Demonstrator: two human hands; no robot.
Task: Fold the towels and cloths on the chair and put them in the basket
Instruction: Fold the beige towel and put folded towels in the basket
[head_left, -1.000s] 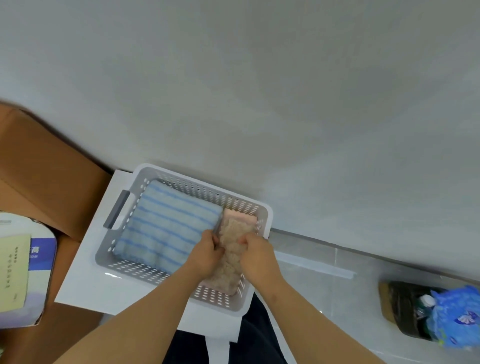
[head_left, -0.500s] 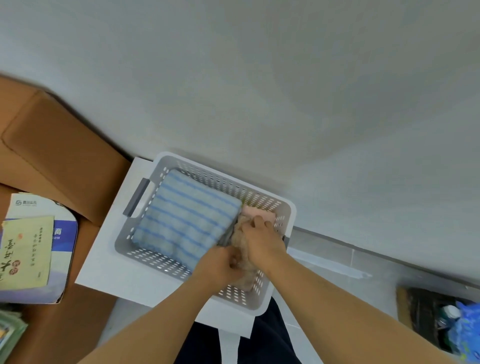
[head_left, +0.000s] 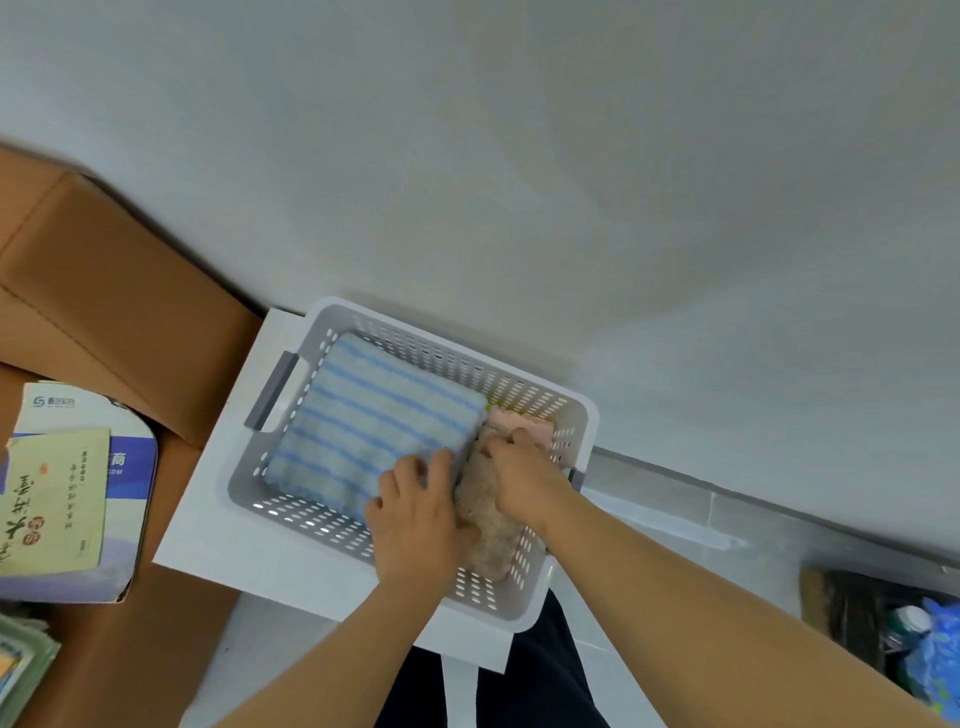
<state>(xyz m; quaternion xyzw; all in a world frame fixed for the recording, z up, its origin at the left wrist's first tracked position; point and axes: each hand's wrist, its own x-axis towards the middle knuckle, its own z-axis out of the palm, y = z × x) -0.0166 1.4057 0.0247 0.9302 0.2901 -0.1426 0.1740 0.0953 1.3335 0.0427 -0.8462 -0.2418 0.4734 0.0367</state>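
Note:
A grey perforated basket (head_left: 452, 343) stands on the white chair seat (head_left: 218, 525). A folded blue-striped towel (head_left: 374, 415) fills its left part. In the right part a fluffy beige cloth (head_left: 488, 525) lies, with a pink cloth (head_left: 519, 420) just beyond it. My left hand (head_left: 415, 514) rests palm down with straight fingers across the striped towel's right edge and the beige cloth. My right hand (head_left: 519, 478) has its fingers curled into the far end of the beige cloth, next to the pink one.
A brown cardboard box (head_left: 104, 291) sits against the wall at the left. In front of it is a blue-and-white box topped with a yellow booklet (head_left: 57, 499). A dark bag with blue packaging (head_left: 893, 629) stands on the tiled floor at the right.
The beige cloth, held above the basket by both hands a second ago, now lies inside it. My left hand has spread flat, and my right hand has moved to the cloth's far end.

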